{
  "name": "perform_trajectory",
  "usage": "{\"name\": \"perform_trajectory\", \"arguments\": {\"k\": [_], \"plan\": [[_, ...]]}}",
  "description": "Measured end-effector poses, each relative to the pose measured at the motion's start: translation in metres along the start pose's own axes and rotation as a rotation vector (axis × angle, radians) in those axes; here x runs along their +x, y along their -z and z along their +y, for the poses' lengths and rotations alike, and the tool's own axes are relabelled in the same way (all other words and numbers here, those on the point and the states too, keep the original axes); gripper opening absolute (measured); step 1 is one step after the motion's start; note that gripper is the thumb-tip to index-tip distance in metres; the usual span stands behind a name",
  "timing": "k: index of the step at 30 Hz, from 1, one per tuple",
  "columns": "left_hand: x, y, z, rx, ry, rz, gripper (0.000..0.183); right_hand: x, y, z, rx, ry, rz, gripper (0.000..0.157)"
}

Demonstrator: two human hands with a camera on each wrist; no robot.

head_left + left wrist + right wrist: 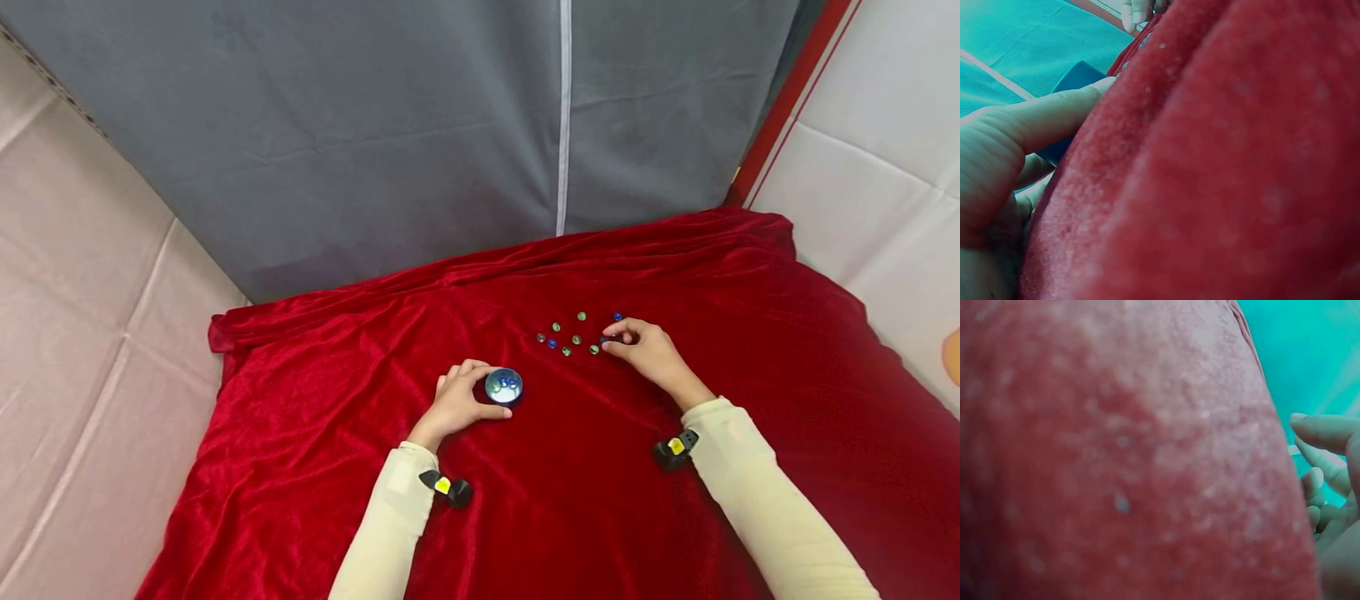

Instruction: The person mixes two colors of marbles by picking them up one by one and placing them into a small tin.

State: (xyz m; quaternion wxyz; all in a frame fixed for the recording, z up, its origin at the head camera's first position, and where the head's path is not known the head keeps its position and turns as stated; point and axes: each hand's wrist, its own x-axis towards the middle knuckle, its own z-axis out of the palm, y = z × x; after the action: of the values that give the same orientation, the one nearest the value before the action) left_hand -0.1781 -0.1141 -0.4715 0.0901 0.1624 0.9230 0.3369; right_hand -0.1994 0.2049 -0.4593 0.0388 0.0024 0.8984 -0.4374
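Head view lets us see the left hand (pixel 459 402) gripping a round blue container (pixel 504 397) with marbles (pixel 511 384) inside, on the red cloth (pixel 558 492); the right hand (pixel 651 354) is at the loose marbles (pixel 577 340), and we cannot tell if it pinches one.

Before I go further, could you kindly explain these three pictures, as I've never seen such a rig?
There is no robot here, only a person's left hand and right hand. The wide picture is from a head camera looking down; the other two come from the left wrist camera and right wrist camera. Green and blue marbles lie loose on a red cloth. The left hand holds a round blue container with marbles inside. The right hand is at a dark blue marble; whether it is pinched is unclear.
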Motion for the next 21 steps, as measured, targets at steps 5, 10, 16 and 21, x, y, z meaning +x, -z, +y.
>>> {"name": "perform_trajectory", "arguments": {"k": [5,10,16,21], "plan": [[0.0001,-0.0005,-0.0006,-0.004,0.007,-0.005,0.066,0.0003,0.0023,0.0046,-0.027,0.006,0.017,0.027],[0.0004,-0.0007,-0.0014,-0.002,0.019,-0.012,0.067,-0.0001,0.0034,0.0068,-0.038,0.010,0.003,0.029],[0.0010,-0.0003,-0.0014,0.004,0.015,-0.005,0.067,-0.0004,0.0051,0.0092,-0.078,-0.003,0.044,0.025],[0.0016,-0.0010,-0.0018,0.011,0.015,-0.008,0.067,-0.0013,0.0081,0.0109,-0.100,-0.027,0.057,0.024]]}}
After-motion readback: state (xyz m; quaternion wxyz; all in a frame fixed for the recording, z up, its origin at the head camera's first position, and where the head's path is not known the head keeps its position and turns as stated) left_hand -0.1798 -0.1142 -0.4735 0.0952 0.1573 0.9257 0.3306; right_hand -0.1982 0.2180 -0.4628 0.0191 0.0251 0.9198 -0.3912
